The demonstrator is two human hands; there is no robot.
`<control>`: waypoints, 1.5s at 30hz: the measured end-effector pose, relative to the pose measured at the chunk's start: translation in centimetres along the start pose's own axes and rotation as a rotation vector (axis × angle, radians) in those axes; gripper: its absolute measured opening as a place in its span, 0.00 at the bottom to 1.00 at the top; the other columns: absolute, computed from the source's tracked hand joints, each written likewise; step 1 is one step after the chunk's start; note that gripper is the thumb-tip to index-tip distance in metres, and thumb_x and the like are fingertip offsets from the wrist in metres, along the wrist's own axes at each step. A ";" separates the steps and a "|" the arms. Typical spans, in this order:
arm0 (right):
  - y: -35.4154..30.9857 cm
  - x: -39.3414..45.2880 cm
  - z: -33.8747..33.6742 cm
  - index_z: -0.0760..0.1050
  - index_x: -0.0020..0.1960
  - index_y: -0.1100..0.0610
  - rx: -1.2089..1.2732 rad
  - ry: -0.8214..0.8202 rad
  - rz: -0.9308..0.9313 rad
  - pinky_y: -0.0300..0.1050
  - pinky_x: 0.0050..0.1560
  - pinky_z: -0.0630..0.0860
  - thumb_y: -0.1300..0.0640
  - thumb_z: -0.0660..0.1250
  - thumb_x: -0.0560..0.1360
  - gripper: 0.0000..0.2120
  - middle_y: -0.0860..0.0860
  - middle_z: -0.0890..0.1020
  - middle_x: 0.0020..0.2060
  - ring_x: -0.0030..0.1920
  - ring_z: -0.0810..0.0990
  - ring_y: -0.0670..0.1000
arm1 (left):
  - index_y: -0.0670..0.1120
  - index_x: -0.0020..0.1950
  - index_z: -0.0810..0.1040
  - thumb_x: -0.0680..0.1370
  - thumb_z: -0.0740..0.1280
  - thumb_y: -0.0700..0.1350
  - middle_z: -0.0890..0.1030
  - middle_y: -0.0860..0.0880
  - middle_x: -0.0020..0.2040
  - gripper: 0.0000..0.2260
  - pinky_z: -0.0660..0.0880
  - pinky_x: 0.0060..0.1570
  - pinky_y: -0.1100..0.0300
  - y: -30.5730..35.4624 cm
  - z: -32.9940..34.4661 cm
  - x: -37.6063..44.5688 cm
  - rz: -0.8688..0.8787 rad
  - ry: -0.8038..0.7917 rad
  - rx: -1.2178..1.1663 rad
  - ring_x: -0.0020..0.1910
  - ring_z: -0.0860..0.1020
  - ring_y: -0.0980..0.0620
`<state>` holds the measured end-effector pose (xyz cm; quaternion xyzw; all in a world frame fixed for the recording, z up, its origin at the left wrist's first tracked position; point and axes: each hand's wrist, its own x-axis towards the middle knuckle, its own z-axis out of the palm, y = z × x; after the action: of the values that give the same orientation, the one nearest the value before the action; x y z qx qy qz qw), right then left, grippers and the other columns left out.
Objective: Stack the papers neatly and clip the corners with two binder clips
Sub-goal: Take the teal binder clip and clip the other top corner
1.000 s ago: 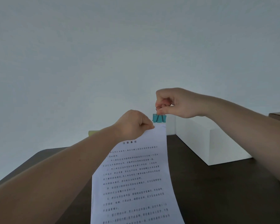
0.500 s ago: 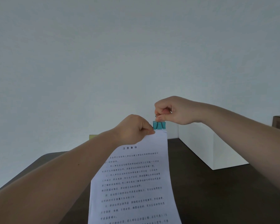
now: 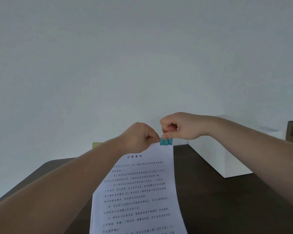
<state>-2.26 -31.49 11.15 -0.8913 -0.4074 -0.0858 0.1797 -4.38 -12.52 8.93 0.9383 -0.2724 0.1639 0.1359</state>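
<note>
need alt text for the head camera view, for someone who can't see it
Two bare hands hold a printed stack of papers up above a dark table: the left hand pinches its top edge, while the right hand pinches the wire handles of a teal binder clip sitting on the top right corner. A white box stands at right.

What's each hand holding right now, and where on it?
Left hand pinches the papers at their top edge, beside the clip. Right hand pinches the wire handles of the teal binder clip seated on the top right corner.
</note>
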 end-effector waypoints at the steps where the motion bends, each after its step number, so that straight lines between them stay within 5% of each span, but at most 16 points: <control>1: -0.1 0.0 0.1 0.60 0.32 0.49 -0.002 0.003 0.010 0.51 0.43 0.72 0.57 0.68 0.76 0.20 0.50 0.69 0.32 0.52 0.78 0.64 | 0.38 0.48 0.84 0.79 0.63 0.41 0.84 0.38 0.45 0.11 0.71 0.45 0.62 -0.1 0.0 0.0 -0.007 -0.001 0.002 0.39 0.76 0.46; 5: -0.6 -0.2 0.1 0.69 0.46 0.47 0.116 0.043 0.102 0.48 0.54 0.75 0.52 0.72 0.73 0.10 0.48 0.81 0.47 0.52 0.79 0.51 | 0.41 0.52 0.85 0.79 0.63 0.40 0.84 0.47 0.44 0.11 0.69 0.41 0.72 -0.2 -0.3 -0.3 -0.022 0.020 -0.017 0.42 0.78 0.49; 8: -0.6 -0.6 0.6 0.71 0.58 0.48 0.160 0.051 0.202 0.41 0.53 0.73 0.52 0.75 0.70 0.20 0.49 0.82 0.50 0.51 0.79 0.48 | 0.40 0.48 0.85 0.79 0.63 0.42 0.83 0.42 0.41 0.11 0.73 0.43 0.59 -0.5 -0.6 -0.2 -0.029 0.025 -0.040 0.41 0.76 0.43; 13: -0.5 -0.9 2.2 0.77 0.51 0.54 0.305 0.114 0.284 0.36 0.38 0.69 0.57 0.73 0.72 0.09 0.52 0.85 0.41 0.35 0.78 0.43 | 0.39 0.52 0.82 0.80 0.61 0.42 0.83 0.42 0.47 0.11 0.70 0.44 0.60 -0.3 -0.8 -0.3 -0.029 0.008 0.017 0.46 0.78 0.44; 16: -0.4 -0.7 2.5 0.78 0.53 0.56 0.344 0.141 0.293 0.35 0.37 0.72 0.57 0.72 0.73 0.09 0.48 0.84 0.38 0.33 0.76 0.41 | 0.44 0.56 0.76 0.78 0.66 0.44 0.79 0.50 0.38 0.09 0.72 0.35 0.60 -0.3 -0.5 -0.9 -0.060 0.055 -0.024 0.35 0.75 0.49; 18: -0.4 -0.5 2.6 0.79 0.53 0.57 0.322 0.151 0.291 0.32 0.35 0.74 0.56 0.71 0.73 0.09 0.45 0.82 0.36 0.31 0.77 0.40 | 0.52 0.61 0.69 0.75 0.69 0.45 0.77 0.50 0.38 0.17 0.72 0.28 0.60 -0.3 -0.3 -1.4 -0.106 0.069 -0.149 0.29 0.72 0.52; 22: -0.7 0.0 2.7 0.77 0.47 0.56 0.262 0.126 0.262 0.26 0.26 0.71 0.55 0.70 0.75 0.04 0.45 0.81 0.34 0.24 0.76 0.34 | 0.54 0.75 0.61 0.79 0.62 0.49 0.81 0.49 0.57 0.24 0.66 0.40 0.67 -1.0 0.3 -1.5 -0.046 0.065 0.186 0.42 0.74 0.53; 24: -0.9 0.1 2.6 0.77 0.46 0.55 0.193 0.110 0.252 0.28 0.27 0.71 0.54 0.69 0.75 0.05 0.47 0.82 0.36 0.25 0.76 0.35 | 0.51 0.74 0.66 0.80 0.61 0.48 0.81 0.49 0.57 0.21 0.64 0.43 0.67 -1.0 0.2 -1.3 -0.047 0.014 0.208 0.46 0.75 0.50; 27: -1.2 0.1 2.6 0.77 0.47 0.56 0.118 0.085 0.224 0.36 0.33 0.70 0.52 0.67 0.76 0.07 0.48 0.82 0.35 0.29 0.76 0.39 | 0.48 0.53 0.74 0.80 0.61 0.44 0.76 0.53 0.40 0.04 0.65 0.40 0.63 -0.8 -0.3 -1.0 -0.081 -0.096 0.130 0.41 0.73 0.50; 32: -1.0 0.2 3.0 0.77 0.46 0.55 0.054 0.126 0.169 0.40 0.37 0.68 0.52 0.66 0.76 0.06 0.49 0.79 0.36 0.37 0.74 0.49 | 0.45 0.61 0.74 0.80 0.60 0.42 0.75 0.50 0.45 0.10 0.66 0.43 0.61 -0.3 -1.4 -0.8 -0.103 -0.200 0.082 0.45 0.72 0.51; 37: -0.9 0.3 3.4 0.76 0.44 0.56 0.070 0.185 0.109 0.41 0.36 0.65 0.53 0.66 0.77 0.06 0.53 0.76 0.35 0.35 0.70 0.50 | 0.42 0.43 0.71 0.79 0.60 0.40 0.69 0.52 0.36 0.06 0.63 0.36 0.64 -0.6 -1.8 -0.5 -0.133 -0.198 0.051 0.37 0.68 0.53; 43: -1.0 0.5 3.4 0.78 0.50 0.61 0.037 0.325 0.084 0.37 0.37 0.68 0.53 0.65 0.77 0.10 0.51 0.78 0.42 0.39 0.74 0.50 | 0.43 0.56 0.77 0.79 0.61 0.39 0.75 0.51 0.43 0.08 0.67 0.39 0.65 -0.4 -1.5 -0.6 -0.134 -0.029 -0.073 0.44 0.73 0.51; 45: -0.9 0.7 3.4 0.77 0.50 0.60 0.107 0.350 0.095 0.47 0.43 0.75 0.54 0.66 0.77 0.09 0.54 0.82 0.42 0.42 0.78 0.55 | 0.46 0.56 0.77 0.78 0.62 0.39 0.80 0.46 0.46 0.09 0.73 0.43 0.61 -0.2 -1.5 -0.6 -0.147 0.016 -0.156 0.45 0.76 0.45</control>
<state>-2.51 -29.13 8.46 -0.8703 -0.3312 -0.2092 0.2987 -5.11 -11.59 10.01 0.9410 -0.2138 0.1390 0.2224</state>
